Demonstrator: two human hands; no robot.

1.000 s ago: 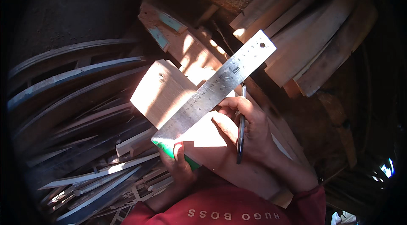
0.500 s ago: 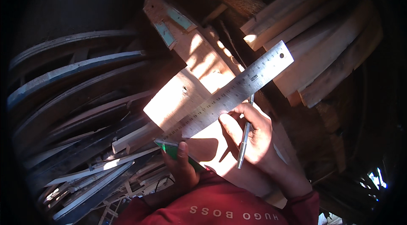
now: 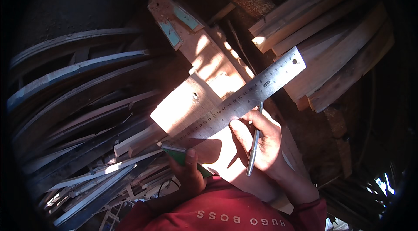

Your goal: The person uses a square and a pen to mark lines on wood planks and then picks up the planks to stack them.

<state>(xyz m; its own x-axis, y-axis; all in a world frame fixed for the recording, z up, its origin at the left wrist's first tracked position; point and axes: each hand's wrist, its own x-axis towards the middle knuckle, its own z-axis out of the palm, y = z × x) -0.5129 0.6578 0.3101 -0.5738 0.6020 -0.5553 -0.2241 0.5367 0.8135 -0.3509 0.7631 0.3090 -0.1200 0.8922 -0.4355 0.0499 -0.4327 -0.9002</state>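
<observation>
A try square with a broad steel ruler blade [image 3: 246, 102] and a green stock [image 3: 177, 156] slants across a pale wooden board [image 3: 185, 100]. Its holed end juts past the board to the upper right. My left hand [image 3: 191, 172] is closed round the green stock, thumb on top, close to my red shirt. Between the fingers of my right hand [image 3: 265, 139] is a silver pen [image 3: 253, 150], its upper end at the blade's lower edge. The right thumb and forefinger also press against the blade. Strong sunlight washes out part of the board beneath.
Under the board runs a longer wooden plank [image 3: 209, 54] with two pale green blocks [image 3: 186, 17] on it. Thick timber pieces [image 3: 339, 52] lie stacked at the right. Long wooden strips [image 3: 78, 74] are piled at the left.
The try square, board and right hand with the pen appear slightly further right and lower in view. Both hands keep their holds.
</observation>
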